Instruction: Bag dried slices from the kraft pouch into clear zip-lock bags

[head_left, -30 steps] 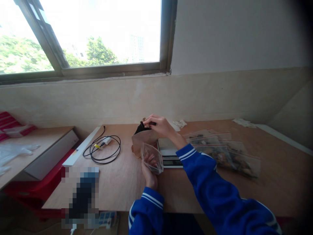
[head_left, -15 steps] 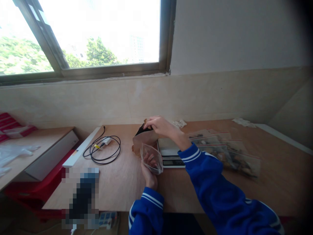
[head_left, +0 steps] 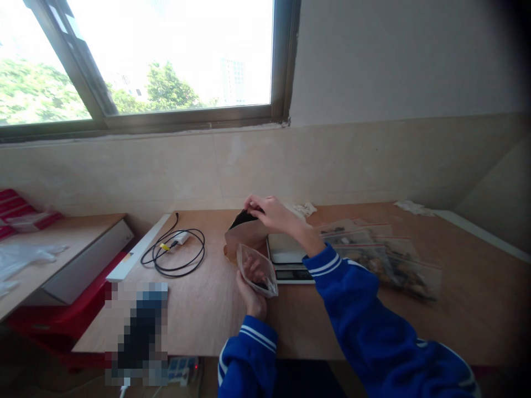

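Note:
A small clear plastic bag rests in my left hand, whose fingers show through the film as they curl around it. Just behind it stands an open brown paper bag with a dark inside. Over its mouth is my right hand, fingers bent and pinched together; what they hold, if anything, is too small to tell. Beneath my right wrist lies a flat scale with a small display, partly covered by the arm.
Several zip bags with brown dried pieces overlap on the table's right. A coiled black cable lies at left, near a pixelated dark object. Crumpled white tissue sits by the wall. A red stool stands between the tables.
My right hand has lifted slightly out of the paper bag's mouth, its fingers now more visible. The plastic bag in my left hand has tilted and shifted a little.

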{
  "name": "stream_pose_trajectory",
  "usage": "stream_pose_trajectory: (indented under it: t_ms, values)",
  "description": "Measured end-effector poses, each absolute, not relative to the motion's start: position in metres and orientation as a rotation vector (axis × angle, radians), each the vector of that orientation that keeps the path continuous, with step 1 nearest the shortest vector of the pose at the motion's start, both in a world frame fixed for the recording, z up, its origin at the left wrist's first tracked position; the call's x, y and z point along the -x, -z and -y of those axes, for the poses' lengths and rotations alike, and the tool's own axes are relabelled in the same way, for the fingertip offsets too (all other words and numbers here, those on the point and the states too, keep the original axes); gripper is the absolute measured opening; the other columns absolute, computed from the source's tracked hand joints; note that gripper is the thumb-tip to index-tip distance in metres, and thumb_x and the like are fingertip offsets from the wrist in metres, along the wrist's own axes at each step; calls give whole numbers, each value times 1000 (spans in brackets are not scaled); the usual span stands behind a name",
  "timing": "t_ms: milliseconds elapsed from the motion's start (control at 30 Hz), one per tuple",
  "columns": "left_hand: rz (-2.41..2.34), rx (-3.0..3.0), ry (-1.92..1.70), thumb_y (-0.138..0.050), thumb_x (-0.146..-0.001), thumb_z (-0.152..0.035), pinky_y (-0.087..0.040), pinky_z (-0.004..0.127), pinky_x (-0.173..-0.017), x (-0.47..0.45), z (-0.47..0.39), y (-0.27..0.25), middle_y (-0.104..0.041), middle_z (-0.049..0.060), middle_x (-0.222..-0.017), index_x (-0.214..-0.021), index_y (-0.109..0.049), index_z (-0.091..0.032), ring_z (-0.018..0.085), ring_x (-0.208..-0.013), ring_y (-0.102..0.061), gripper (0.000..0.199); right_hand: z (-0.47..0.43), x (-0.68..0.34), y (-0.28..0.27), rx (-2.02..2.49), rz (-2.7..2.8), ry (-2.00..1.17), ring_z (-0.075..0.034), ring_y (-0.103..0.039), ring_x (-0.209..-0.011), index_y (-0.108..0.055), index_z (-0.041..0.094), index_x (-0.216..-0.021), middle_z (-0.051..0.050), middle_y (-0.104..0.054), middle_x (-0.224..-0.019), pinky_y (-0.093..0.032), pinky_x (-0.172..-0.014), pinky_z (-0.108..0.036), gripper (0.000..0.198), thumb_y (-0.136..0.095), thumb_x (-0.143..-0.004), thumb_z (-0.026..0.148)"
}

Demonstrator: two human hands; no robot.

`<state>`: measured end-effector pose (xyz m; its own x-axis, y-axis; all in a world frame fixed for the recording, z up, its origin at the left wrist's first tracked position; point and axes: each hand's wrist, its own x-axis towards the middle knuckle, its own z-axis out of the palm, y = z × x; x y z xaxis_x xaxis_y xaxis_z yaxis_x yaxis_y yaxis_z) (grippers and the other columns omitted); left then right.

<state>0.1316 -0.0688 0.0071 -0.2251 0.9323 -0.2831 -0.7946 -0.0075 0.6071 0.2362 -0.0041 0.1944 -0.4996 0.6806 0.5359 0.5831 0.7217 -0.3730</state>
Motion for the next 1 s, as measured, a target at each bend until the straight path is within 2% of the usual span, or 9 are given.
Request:
stream_pose_trajectory:
  t_ms: [100, 233, 300, 400, 500, 633, 733, 800, 1000]
  values:
    - [-784, -234, -1609, -45, -83, -37, -45, 21, -52, -131, 69, -7, -67, 10, -89, -100, -67, -15, 10, -59, -55, 35, 3, -238, -193, 999, 2238, -123, -15, -64, -84, -52, 17, -109, -4, -69, -89, -43, -76, -26, 23, -51, -88, 9]
    - [-813, -246, -1604, -45, -83, -37, -46, 21, -54, -131, 69, -8, -67, 11, -92, -101, -67, -16, 12, -65, -58, 36, 12, -238, -197, 1052, 2310, 91, -20, -60, -93, -60, 17, -93, -7, -67, -96, -40, -86, -34, 11, -51, -88, 12]
    - [-820, -242, -1599, -47, -81, -36, -46, 21, -54, -131, 69, -9, -66, 11, -93, -102, -67, -16, 12, -66, -59, 35, 23, -236, -202, 1056, 2268, 146, -22, -57, -100, -62, 18, -93, -8, -65, -100, -37, -91, -38, 13, -51, -88, 14]
    - [-791, -226, -1602, -47, -82, -35, -44, 20, -50, -131, 69, -10, -67, 11, -93, -99, -67, -15, 9, -59, -56, 33, 45, -234, -210, 972, 2190, -34, -19, -57, -98, -63, 18, -97, -8, -64, -101, -41, -87, -33, 18, -47, -90, 15]
    - [-739, -235, -1621, -45, -84, -35, -42, 19, -48, -132, 69, -7, -68, 10, -91, -96, -67, -15, 9, -56, -54, 32, 66, -233, -206, 912, 2286, -486, -14, -60, -80, -64, 18, -96, -3, -67, -92, -45, -70, -25, 21, -43, -91, 20]
    - [-702, -201, -1637, -42, -87, -36, -48, 23, -58, -132, 68, -2, -68, 8, -83, -95, -67, -14, 16, -71, -63, 35, 76, -227, -173, 1103, 2641, -916, -14, -62, -72, -67, 15, -90, -5, -70, -87, -43, -62, -23, 26, -42, -90, 20]
    - [-684, -177, -1642, -37, -89, -37, -50, 28, -76, -133, 68, 0, -70, 10, -90, -99, -67, -12, 20, -89, -65, 41, 71, -217, -137, 1300, 2801, -751, -17, -63, -81, -68, 13, -91, -10, -70, -95, -43, -65, -23, 25, -44, -86, 12]
    - [-685, -193, -1638, -37, -88, -38, -49, 29, -83, -133, 67, 1, -70, 10, -92, -97, -68, -12, 21, -92, -65, 42, 66, -211, -117, 1363, 2834, -700, -19, -64, -82, -68, 12, -93, -11, -70, -96, -43, -66, -24, 22, -49, -82, 13]
    - [-697, -252, -1597, -44, -85, -40, -48, 30, -86, -133, 66, 8, -70, 10, -95, -97, -69, -13, 22, -97, -64, 38, 58, -206, -84, 1349, 2807, -614, -23, -63, -88, -66, 13, -95, -13, -68, -101, -46, -74, -27, 22, -59, -76, 22]
